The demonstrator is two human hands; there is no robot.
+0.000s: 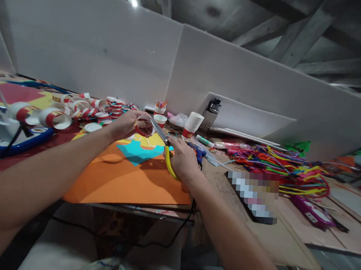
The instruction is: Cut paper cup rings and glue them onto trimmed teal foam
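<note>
My left hand is closed on a red and white paper cup piece, which looks like a cut ring and is held up over the table. In my right hand is a pair of scissors with yellow handles, its metal blades pointing left and touching or very near the ring's rim. Whether the blades have paper between them I cannot tell. Beneath both hands lie an orange sheet and a turquoise paper piece.
Cut cup rings pile up at the left, near a blue and white power strip. Stacked paper cups and a bottle stand at the back. Colourful pipe cleaners, a phone-like device and a purple object lie right.
</note>
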